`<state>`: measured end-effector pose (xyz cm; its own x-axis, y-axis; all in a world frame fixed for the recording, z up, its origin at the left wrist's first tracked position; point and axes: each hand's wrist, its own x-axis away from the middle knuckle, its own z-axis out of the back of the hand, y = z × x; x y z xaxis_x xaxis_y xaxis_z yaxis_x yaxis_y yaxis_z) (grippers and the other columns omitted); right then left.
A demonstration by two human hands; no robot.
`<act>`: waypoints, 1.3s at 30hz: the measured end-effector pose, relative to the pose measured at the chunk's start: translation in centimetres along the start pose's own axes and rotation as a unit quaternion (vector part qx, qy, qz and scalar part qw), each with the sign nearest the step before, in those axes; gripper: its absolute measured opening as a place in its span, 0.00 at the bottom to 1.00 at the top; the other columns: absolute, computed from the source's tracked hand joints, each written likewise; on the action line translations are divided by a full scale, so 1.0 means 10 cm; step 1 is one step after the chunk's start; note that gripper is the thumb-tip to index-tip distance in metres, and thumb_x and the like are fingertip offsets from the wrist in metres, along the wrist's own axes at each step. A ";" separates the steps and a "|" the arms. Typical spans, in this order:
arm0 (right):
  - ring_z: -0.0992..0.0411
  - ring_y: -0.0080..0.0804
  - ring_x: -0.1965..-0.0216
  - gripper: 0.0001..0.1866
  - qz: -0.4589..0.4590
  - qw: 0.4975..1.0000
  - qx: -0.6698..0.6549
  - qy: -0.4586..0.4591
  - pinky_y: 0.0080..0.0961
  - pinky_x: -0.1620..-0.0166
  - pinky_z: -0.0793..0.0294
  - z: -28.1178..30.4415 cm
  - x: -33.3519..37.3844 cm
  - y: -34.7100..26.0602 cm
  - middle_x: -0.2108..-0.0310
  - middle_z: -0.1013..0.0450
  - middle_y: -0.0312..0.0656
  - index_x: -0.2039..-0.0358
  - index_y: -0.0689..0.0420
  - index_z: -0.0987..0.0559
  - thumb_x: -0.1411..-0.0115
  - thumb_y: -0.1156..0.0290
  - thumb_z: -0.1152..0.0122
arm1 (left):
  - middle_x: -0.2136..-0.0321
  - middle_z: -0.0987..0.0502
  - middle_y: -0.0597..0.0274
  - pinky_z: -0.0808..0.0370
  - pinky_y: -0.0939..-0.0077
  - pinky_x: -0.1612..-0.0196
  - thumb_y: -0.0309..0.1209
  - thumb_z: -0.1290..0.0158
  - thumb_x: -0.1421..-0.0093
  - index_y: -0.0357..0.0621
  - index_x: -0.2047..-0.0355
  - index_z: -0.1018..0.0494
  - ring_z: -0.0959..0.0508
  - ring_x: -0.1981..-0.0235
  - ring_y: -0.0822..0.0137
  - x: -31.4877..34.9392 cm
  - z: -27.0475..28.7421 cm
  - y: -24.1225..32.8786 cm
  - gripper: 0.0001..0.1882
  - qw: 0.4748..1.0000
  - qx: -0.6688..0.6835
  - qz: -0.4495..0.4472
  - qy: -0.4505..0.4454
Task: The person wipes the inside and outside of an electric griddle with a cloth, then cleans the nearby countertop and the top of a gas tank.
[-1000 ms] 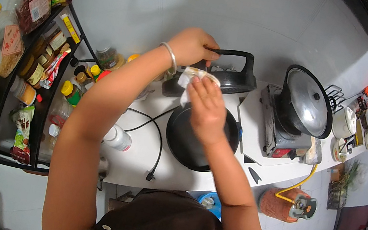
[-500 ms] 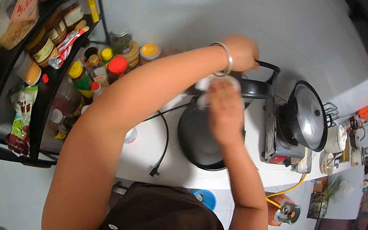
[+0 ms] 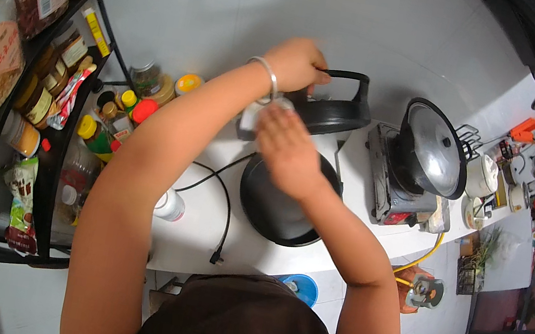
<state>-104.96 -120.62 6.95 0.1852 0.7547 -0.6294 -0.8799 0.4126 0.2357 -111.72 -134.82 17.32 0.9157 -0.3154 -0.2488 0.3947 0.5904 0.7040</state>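
Observation:
A round black pan [image 3: 279, 212] lies on the white counter, and a thick black lid-like part [image 3: 332, 115] with a loop handle [image 3: 348, 75] is raised behind it. My left hand [image 3: 297, 66], on the arm with a silver bangle [image 3: 268, 75], is closed on one end of that handle. Just in front, my right hand [image 3: 287, 156] is blurred, its fingers laid over a white cloth or paper wipe [image 3: 255, 116] against the raised part. A black cord [image 3: 224, 209] with a plug lies left of the pan.
On the right, a gas stove [image 3: 378, 186] carries a wok with a metal lid [image 3: 433, 142]. Jars and bottles [image 3: 145, 110] crowd the left back, beside a black shelf [image 3: 62, 152] of packaged food. A white bottle [image 3: 170, 205] stands near my left forearm. A gas cylinder [image 3: 426, 292] is below the counter.
The view has shifted, so most things appear moved left or down. My right hand and the white wipe have slid left across the raised black part. My left hand keeps its hold on the handle.

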 end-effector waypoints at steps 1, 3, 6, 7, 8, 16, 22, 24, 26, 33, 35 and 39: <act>0.35 0.46 0.40 0.19 -0.030 0.999 0.010 0.025 0.43 0.36 0.41 0.20 0.02 0.13 0.47 0.29 0.48 0.56 0.62 0.23 0.50 0.71 0.46 | 0.80 0.21 0.58 0.29 0.70 0.68 0.35 0.44 0.43 0.36 0.74 0.21 0.25 0.77 0.63 0.01 0.01 -0.01 0.12 1.000 0.003 0.011 -0.003; 0.32 0.45 0.43 0.20 -0.052 0.996 0.006 0.072 0.42 0.38 0.37 0.37 0.12 0.33 0.48 0.28 0.47 0.54 0.61 0.23 0.50 0.75 0.46 | 0.81 0.21 0.58 0.29 0.71 0.70 0.34 0.44 0.44 0.36 0.74 0.21 0.24 0.78 0.65 0.04 0.03 -0.02 0.12 1.000 -0.012 -0.025 0.010; 0.29 0.46 0.47 0.21 -0.128 0.980 0.029 0.150 0.43 0.41 0.33 0.42 0.48 0.75 0.52 0.25 0.47 0.55 0.60 0.22 0.51 0.79 0.46 | 0.83 0.23 0.58 0.30 0.71 0.71 0.34 0.44 0.44 0.35 0.74 0.22 0.26 0.79 0.66 -0.03 -0.07 0.04 0.12 0.999 -0.006 -0.039 -0.012; 0.28 0.47 0.48 0.20 -0.163 0.969 0.021 0.184 0.44 0.42 0.32 0.40 0.61 0.87 0.54 0.24 0.48 0.56 0.60 0.21 0.51 0.80 0.46 | 0.83 0.23 0.58 0.31 0.71 0.72 0.34 0.44 0.44 0.35 0.75 0.22 0.27 0.79 0.66 -0.02 -0.08 0.07 0.12 0.999 -0.008 -0.028 -0.022; 0.27 0.49 0.49 0.19 -0.218 0.950 0.007 0.221 0.47 0.43 0.32 0.36 0.75 1.02 0.56 0.24 0.50 0.55 0.59 0.21 0.48 0.82 0.47 | 0.82 0.23 0.59 0.31 0.72 0.70 0.33 0.45 0.43 0.34 0.73 0.22 0.26 0.78 0.68 -0.03 -0.08 0.08 0.12 0.999 -0.008 -0.021 -0.026; 0.24 0.46 0.53 0.18 -0.410 0.812 -0.273 0.313 0.31 0.50 0.26 0.39 0.51 1.03 0.56 0.23 0.52 0.54 0.59 0.21 0.43 0.85 0.49 | 0.75 0.21 0.60 0.30 0.77 0.62 0.30 0.45 0.41 0.32 0.67 0.20 0.26 0.71 0.71 0.14 -0.13 0.19 0.11 0.995 0.064 0.066 0.049; 0.25 0.49 0.56 0.17 -0.236 0.934 -0.126 0.234 0.36 0.54 0.25 0.33 0.52 1.28 0.60 0.23 0.51 0.59 0.59 0.19 0.51 0.84 0.44 | 0.72 0.20 0.61 0.30 0.77 0.60 0.30 0.43 0.41 0.34 0.65 0.20 0.25 0.68 0.71 0.11 -0.08 0.19 0.10 0.993 0.003 0.087 0.086; 0.24 0.47 0.58 0.17 -0.236 0.938 -0.161 0.194 0.37 0.56 0.24 0.41 0.67 1.36 0.61 0.23 0.50 0.60 0.60 0.20 0.54 0.83 0.43 | 0.71 0.20 0.61 0.29 0.78 0.59 0.30 0.43 0.41 0.34 0.65 0.20 0.24 0.67 0.72 0.09 -0.13 0.22 0.10 0.990 -0.007 0.115 0.076; 0.25 0.49 0.58 0.17 -0.335 0.896 -0.208 0.203 0.38 0.56 0.24 0.40 0.66 1.41 0.60 0.23 0.52 0.60 0.61 0.20 0.53 0.83 0.43 | 0.70 0.19 0.60 0.29 0.78 0.58 0.30 0.44 0.41 0.33 0.65 0.20 0.24 0.66 0.72 0.05 -0.19 0.21 0.11 0.991 0.007 0.118 0.066; 0.26 0.51 0.52 0.17 -0.280 0.903 -0.186 0.266 0.38 0.52 0.25 0.38 0.37 1.10 0.58 0.24 0.52 0.59 0.61 0.21 0.51 0.85 0.47 | 0.69 0.19 0.59 0.29 0.78 0.57 0.30 0.44 0.40 0.32 0.64 0.20 0.23 0.65 0.72 0.00 -0.10 0.09 0.11 0.993 0.040 0.093 0.059; 0.27 0.50 0.51 0.19 -0.315 0.873 -0.215 0.304 0.37 0.50 0.26 0.44 0.28 1.11 0.56 0.24 0.52 0.58 0.61 0.21 0.52 0.86 0.48 | 0.69 0.19 0.59 0.29 0.79 0.57 0.29 0.44 0.40 0.32 0.63 0.20 0.23 0.65 0.72 0.03 -0.08 0.09 0.11 0.994 0.021 0.095 0.056; 0.29 0.49 0.46 0.19 -0.267 0.923 -0.098 0.260 0.38 0.47 0.27 0.30 -0.05 1.12 0.52 0.26 0.53 0.58 0.63 0.21 0.52 0.83 0.47 | 0.69 0.19 0.60 0.29 0.79 0.58 0.28 0.45 0.40 0.32 0.62 0.21 0.23 0.66 0.72 0.01 -0.08 0.12 0.11 0.994 0.010 0.092 0.066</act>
<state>-113.55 -114.85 12.08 0.4260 0.1024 -0.8989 -0.7952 0.5162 -0.3180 -111.04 -133.53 17.62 0.9746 -0.1026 -0.1990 0.2195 0.6142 0.7580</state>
